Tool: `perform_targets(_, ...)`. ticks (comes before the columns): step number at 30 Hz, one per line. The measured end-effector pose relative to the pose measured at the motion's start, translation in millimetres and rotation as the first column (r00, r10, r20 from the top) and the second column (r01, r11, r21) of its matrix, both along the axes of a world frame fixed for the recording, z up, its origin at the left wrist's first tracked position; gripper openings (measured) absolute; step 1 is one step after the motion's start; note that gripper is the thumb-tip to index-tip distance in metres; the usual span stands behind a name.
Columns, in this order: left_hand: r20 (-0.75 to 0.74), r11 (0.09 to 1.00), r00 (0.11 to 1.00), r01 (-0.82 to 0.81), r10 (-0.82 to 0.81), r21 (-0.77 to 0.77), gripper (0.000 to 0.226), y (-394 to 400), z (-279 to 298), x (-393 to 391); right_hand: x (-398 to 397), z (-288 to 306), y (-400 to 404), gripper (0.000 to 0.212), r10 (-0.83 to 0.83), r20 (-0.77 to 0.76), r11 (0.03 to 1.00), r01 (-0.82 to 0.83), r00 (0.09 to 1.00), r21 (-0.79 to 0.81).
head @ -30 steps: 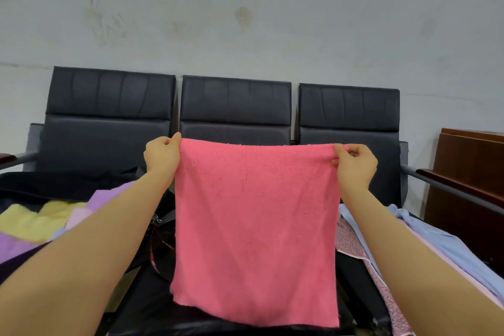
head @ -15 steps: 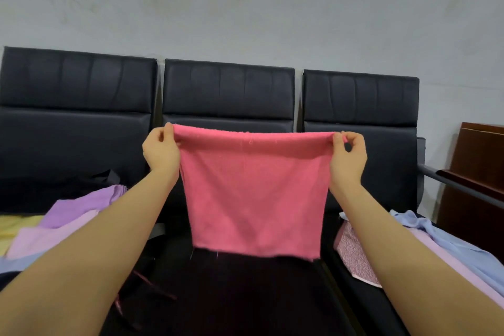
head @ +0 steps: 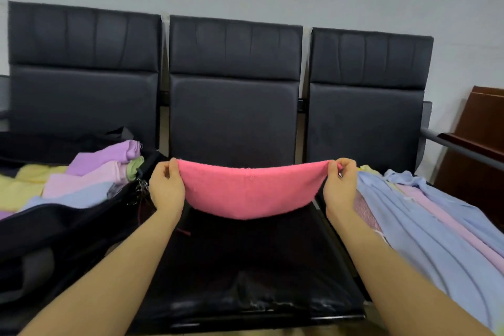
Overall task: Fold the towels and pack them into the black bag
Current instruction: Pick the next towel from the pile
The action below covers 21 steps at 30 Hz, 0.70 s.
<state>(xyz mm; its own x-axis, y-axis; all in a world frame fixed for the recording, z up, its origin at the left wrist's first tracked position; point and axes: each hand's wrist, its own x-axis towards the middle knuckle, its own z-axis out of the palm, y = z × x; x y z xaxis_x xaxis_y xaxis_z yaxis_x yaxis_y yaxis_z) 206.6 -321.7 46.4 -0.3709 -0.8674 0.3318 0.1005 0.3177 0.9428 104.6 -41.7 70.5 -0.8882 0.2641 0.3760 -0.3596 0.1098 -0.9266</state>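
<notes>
A pink towel (head: pixel 252 189) hangs in a shallow sag over the middle seat, stretched between both hands. My left hand (head: pixel 166 185) pinches its left top corner and my right hand (head: pixel 339 185) pinches its right top corner. The towel's lower edge hovers just above the black seat (head: pixel 245 259). The black bag (head: pixel 46 229) lies open on the left seat, holding folded towels (head: pixel 90 174) in purple, pink, yellow, green and blue.
Three black chairs stand in a row against a grey wall. Unfolded blue and pink towels (head: pixel 425 221) are heaped on the right seat. A metal armrest (head: pixel 461 151) and a brown wooden cabinet (head: pixel 480 144) are at the far right.
Both hands have lowered the pink towel toward the middle seat. It hung long and flat a second ago; now only a short, sagging strip shows. The view has tilted downward.
</notes>
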Motion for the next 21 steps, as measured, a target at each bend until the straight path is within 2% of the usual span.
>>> perform_targets(4,0.237,0.986,0.964,-0.088,0.12,-0.139,0.032,-2,-31,9,5,-30,5,0.011,-0.044,0.086,0.991,0.033,0.995,0.126)
perform_targets(6,0.382,0.96,0.904,-0.094,0.193,-0.262,0.034,-6,-42,8,5,-39,6,0.018,-0.074,0.118,0.983,0.053,0.99,0.177)
perform_targets(9,0.521,0.921,0.814,-0.043,0.257,-0.388,0.033,-11,-56,2,-1,-51,4,0.012,-0.083,0.165,0.966,0.038,0.983,0.256)
perform_targets(15,0.583,0.841,0.731,0.024,0.353,-0.54,0.034,-30,-78,-32,-39,-73,-12,0.01,-0.045,0.146,0.94,-0.008,0.988,0.342)
perform_targets(21,0.498,0.748,0.778,0.054,0.384,-0.662,0.027,-57,-84,-79,-87,-78,-40,0.013,-0.051,0.091,0.911,0.009,0.995,0.411)
